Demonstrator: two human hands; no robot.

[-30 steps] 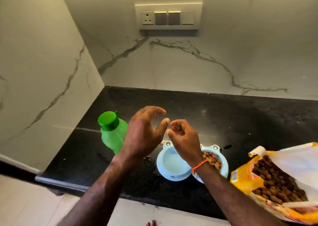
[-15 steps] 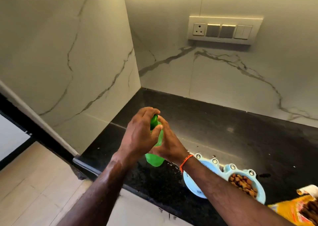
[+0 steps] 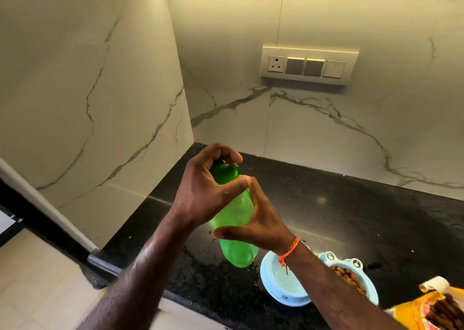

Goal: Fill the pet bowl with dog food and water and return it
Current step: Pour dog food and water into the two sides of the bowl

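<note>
Green water bottle: your right hand wraps its body to steady it; your left hand clamps the cap, likely to unscrew. Pet bowl: on counter beside, kibble side filled.

We find no legible text, brand, number or sign. The yellow food bag carries print too blurred for us to read. A small mark on the pet bowl rim is too small to make out.
</note>
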